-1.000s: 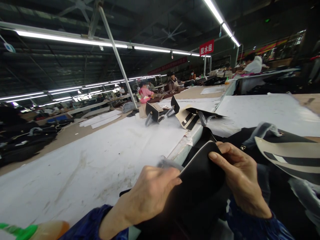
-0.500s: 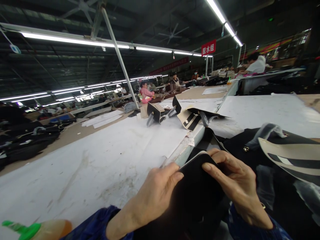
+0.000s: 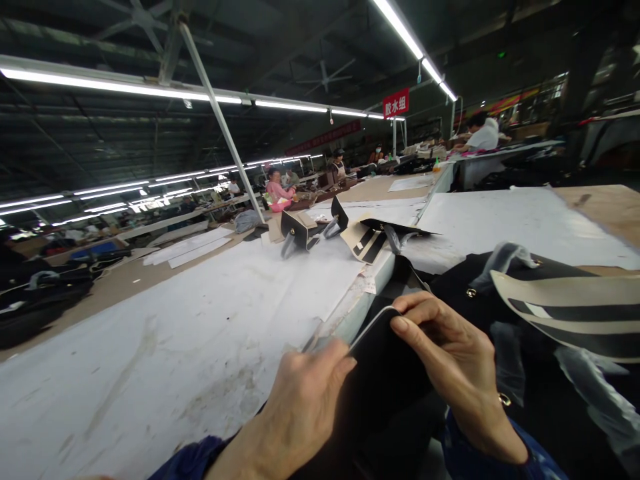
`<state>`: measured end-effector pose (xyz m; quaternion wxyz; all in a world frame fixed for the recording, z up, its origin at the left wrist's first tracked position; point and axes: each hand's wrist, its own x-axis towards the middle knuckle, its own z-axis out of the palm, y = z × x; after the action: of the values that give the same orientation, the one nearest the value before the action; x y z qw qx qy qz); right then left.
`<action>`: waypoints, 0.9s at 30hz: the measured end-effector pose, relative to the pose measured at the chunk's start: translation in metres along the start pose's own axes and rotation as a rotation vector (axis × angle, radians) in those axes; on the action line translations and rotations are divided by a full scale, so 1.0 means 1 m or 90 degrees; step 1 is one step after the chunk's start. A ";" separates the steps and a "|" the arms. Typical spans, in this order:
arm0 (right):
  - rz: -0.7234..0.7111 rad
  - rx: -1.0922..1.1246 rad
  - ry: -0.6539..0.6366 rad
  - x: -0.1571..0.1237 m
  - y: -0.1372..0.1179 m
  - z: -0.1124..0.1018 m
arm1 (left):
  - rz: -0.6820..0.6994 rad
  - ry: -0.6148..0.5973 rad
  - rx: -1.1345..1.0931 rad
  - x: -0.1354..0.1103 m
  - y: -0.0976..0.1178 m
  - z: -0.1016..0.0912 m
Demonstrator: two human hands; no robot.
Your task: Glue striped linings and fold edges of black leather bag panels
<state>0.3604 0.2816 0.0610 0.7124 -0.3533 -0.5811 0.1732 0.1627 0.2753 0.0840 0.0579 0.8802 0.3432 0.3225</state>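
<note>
A black panel [image 3: 385,373] with a pale edge, leather-like, is held up between my two hands over the near table edge. My left hand [image 3: 305,393] grips its left side, thumb and fingers closed on the rim. My right hand [image 3: 450,347] pinches the upper corner between thumb and fingertips. To the right lies a black piece with a plastic-wrapped handle [image 3: 507,257] and gold-coloured hardware. Beside it rests a beige flap [image 3: 565,307] with dark strips and a small white patch. The lower part of the held panel merges with dark material below.
A white-covered table [image 3: 190,340] with stains stretches to the left. Several black and beige pieces [image 3: 367,243] with wrapped handles stand farther along it. A slanting pole [image 3: 220,120] rises behind. Co-workers, one in pink [image 3: 277,190], sit at distant tables.
My view has shifted, so the scene sits farther left and the green-capped bottle has left the frame. My right fingers have moved slightly along the panel's edge; both hands keep hold of it.
</note>
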 end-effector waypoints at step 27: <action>0.307 0.118 -0.336 0.021 0.005 -0.030 | -0.308 -0.018 -0.752 0.016 -0.022 -0.019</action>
<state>0.3950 0.2900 0.0707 0.5060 -0.3569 -0.6267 0.4731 0.1474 0.2997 0.1001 0.6091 0.6019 0.2960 0.4232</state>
